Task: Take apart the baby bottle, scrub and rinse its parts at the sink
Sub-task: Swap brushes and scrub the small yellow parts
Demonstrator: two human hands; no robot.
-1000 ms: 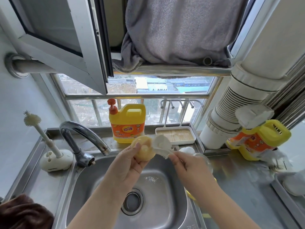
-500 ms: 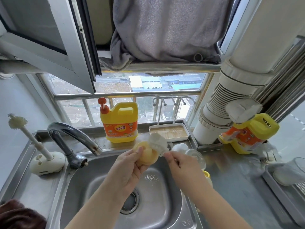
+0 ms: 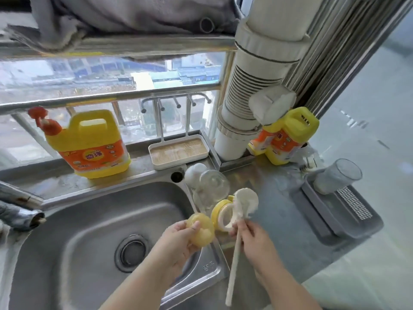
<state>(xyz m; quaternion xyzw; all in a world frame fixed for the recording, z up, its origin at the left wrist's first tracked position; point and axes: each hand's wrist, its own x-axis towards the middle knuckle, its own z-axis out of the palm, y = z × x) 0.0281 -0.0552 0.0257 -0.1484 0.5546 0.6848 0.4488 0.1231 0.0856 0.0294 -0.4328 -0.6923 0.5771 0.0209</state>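
Bottle cap (image 3: 199,231), pale yellow, sits low in the frame's center, over the sink (image 3: 93,220) rim, pinched in my left hand (image 3: 178,240). My right hand (image 3: 252,238) grips the white brush (image 3: 244,203) by its handle, just beside the yellow collar ring (image 3: 220,214).

A pale translucent yellow bottle cap (image 3: 201,231) is showing above a silver steel sink (image 3: 89,220). Behind the sink, a bright yellow detergent jug (image 3: 93,142) is wearing an orange label and red pump. Right of the sink, a white sponge brush (image 3: 243,204) is overlapping a yellow collar ring (image 3: 220,214).
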